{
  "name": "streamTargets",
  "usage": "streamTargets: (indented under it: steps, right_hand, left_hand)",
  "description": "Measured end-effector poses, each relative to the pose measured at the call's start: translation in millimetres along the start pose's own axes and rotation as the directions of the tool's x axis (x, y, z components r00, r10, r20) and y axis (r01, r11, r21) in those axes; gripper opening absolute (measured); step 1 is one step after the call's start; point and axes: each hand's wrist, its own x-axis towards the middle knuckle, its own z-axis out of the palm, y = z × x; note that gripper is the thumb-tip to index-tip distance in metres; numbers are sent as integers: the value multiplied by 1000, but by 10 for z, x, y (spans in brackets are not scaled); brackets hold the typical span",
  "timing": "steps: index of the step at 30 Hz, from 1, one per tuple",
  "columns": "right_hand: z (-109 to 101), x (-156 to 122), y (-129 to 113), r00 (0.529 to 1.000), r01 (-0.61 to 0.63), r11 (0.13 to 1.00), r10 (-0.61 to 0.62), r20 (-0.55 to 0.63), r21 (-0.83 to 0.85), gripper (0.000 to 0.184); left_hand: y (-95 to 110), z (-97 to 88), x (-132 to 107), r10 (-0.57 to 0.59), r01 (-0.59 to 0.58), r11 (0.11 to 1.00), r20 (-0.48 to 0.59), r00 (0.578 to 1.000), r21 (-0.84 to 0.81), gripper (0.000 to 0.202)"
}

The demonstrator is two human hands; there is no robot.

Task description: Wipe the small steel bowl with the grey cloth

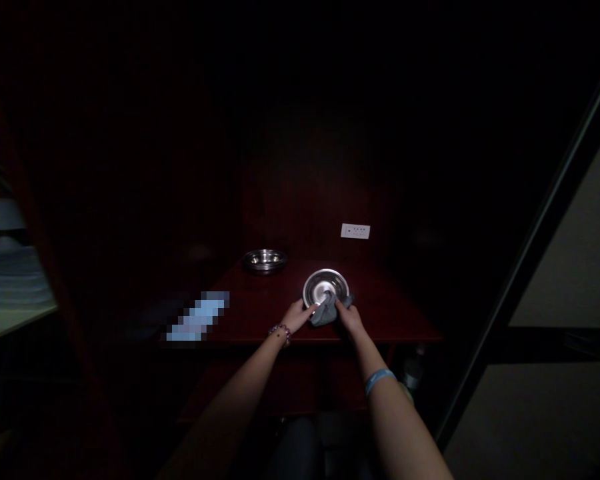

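A shiny steel bowl sits tilted toward me on a dark red table. My left hand grips the bowl's near left rim with curled fingers. My right hand is closed on a grey cloth that presses against the bowl's near edge. A bead bracelet circles my left wrist and a blue band circles my right wrist.
A second steel bowl stands further back on the left of the table. A white socket plate is on the dark wall behind. A blurred pale patch lies at the table's left. A pale wall runs along the right.
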Motion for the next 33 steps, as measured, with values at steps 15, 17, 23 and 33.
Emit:
streamTargets:
  steps: [15, 17, 23, 33]
  right_hand:
    - [39, 91, 52, 998, -34, 984, 23, 60, 175, 39]
    - [40, 91, 56, 998, -40, 984, 33, 46, 171, 39]
    - [46, 89, 72, 997, -74, 976, 68, 32, 204, 39]
    - [16, 7, 1, 997, -61, 994, 58, 42, 92, 44]
  left_hand:
    - [38, -8, 12, -96, 73, 971, -90, 991, -229, 46]
    - [63, -10, 1, -88, 68, 972, -80, 993, -223, 50]
    - [101, 0, -35, -45, 41, 992, -33, 998, -118, 57]
    - [109, -21, -69, -106, 80, 971, 105, 989, 224, 52]
